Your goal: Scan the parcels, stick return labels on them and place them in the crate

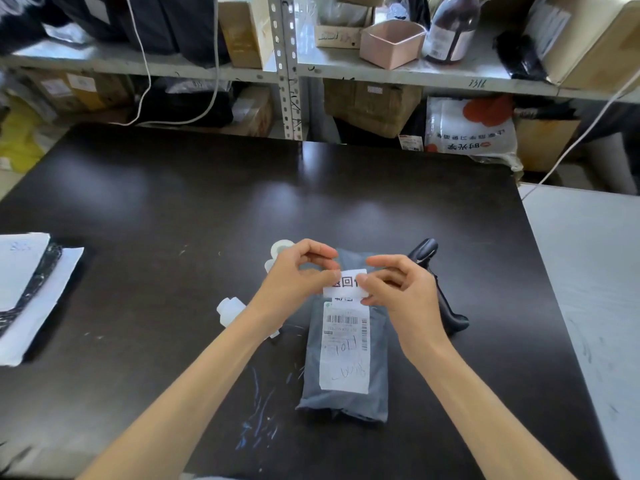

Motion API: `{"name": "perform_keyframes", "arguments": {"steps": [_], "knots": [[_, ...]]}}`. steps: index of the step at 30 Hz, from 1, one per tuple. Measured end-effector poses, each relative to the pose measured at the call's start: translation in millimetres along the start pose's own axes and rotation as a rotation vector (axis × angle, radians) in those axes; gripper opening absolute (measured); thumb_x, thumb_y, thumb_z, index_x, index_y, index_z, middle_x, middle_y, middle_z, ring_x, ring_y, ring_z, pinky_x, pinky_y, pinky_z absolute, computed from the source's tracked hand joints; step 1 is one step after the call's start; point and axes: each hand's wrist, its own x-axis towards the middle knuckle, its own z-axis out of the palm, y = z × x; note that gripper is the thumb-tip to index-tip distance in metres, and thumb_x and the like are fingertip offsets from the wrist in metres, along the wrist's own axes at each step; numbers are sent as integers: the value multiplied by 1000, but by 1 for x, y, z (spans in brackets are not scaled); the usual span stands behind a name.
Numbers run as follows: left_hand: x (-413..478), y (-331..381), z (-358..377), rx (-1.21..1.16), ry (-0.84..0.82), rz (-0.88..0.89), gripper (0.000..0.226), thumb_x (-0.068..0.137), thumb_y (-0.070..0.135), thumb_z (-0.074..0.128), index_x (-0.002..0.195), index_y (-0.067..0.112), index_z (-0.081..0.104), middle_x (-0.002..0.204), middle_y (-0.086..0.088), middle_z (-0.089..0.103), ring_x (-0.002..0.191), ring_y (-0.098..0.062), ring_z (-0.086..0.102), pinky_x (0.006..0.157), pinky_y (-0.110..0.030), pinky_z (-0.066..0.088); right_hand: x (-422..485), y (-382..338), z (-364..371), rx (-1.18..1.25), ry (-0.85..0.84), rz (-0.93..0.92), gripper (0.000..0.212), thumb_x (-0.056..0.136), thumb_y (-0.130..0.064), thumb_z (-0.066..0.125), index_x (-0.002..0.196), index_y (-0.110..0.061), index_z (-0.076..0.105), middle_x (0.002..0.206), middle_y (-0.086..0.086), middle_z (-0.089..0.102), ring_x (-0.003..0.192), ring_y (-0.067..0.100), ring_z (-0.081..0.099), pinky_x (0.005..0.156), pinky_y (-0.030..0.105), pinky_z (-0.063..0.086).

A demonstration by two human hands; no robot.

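Parcel (379,368): grey bag lying flat on the desk (173,220), near the front edge, between the two forearms; white shipping label (344,348) with barcodes and handwriting facing up.
Return label (346,284): small, white, black print; held over the Parcel's far end; touching the bag or not, cannot tell.
Left hand (294,275): thumb and forefinger pinching the Return label's left edge.
Right hand (398,289): fingers (384,261) and thumb pinching the Return label's right edge.
Scanner (446,306): black, lying on the desk just right of the Parcel, partly behind the Right hand.
Roll (282,247): white, on the desk, partly hidden behind the Left hand.
Plastic piece (230,310): white, left of the Parcel, partly under the left forearm.
Papers (27,289): stacked at the desk's left edge.
Shelves (381,72): behind the desk, holding boxes, a pink tub (391,43) and a dark bottle (450,29).
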Motion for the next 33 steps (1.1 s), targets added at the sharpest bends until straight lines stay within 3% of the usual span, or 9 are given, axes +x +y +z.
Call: {"name": "perform_keyframes", "arguments": {"steps": [3,5,9,15,19,21,24,26,33], "knots": [[-7,-10,2,116,-39,-21,31,77,5,80,104,10,64,91,1,70,77,-16,70,75,-23,58,-9,12,-5,-65,21,-1,23,76,7,75,91,-6,65,63,4,68,60,17,66,53,24,54],[-14,-22,5,282,-48,-16,32,73,12,84,98,17,65,92,4,69,71,-13,68,70,-17,54,-17,25,-8,-151,41,31,24,74,6,77,89,-8,65,62,4,68,55,16,66,52,24,53],[-28,-51,21,546,-40,-34,31,69,20,87,92,20,65,82,8,63,59,-1,55,57,-7,44,-32,57,-12,-343,88,133,27,70,-2,81,87,-14,65,63,3,69,58,20,68,61,40,59],[-36,-78,32,550,-6,-196,39,65,20,90,93,16,63,82,4,59,72,-9,57,70,-21,49,-44,82,-16,-533,103,185,28,69,-9,82,84,-21,62,63,-2,69,62,10,68,67,40,60],[-43,-83,39,848,58,-82,55,65,37,87,100,22,48,99,5,52,88,-14,54,74,-28,47,-46,86,-11,-720,90,146,30,72,-14,79,89,-22,55,69,-6,65,74,13,64,70,35,54],[-42,-85,39,948,135,-52,74,59,45,88,111,21,41,110,3,44,101,-18,47,80,-29,44,-46,85,-9,-845,129,130,39,71,-25,79,97,-23,50,87,-8,61,84,14,60,72,34,50],[-35,-83,36,836,82,-241,97,58,42,90,130,11,32,128,-6,38,119,-25,42,91,-31,41,-42,88,-14,-937,148,184,73,67,-35,83,123,-18,38,121,0,43,114,19,45,84,34,44],[-30,-81,34,698,-4,-361,86,62,34,89,125,8,38,128,-8,49,117,-26,51,91,-34,47,-36,87,-16,-766,81,302,84,69,-27,83,135,-11,33,133,4,42,124,22,43,90,33,43],[-19,-54,21,514,15,-261,55,64,19,87,105,13,50,112,-1,66,102,-18,63,82,-36,54,-33,66,5,-545,127,118,51,72,-8,78,114,-18,50,113,1,58,101,14,56,69,18,42]]}}
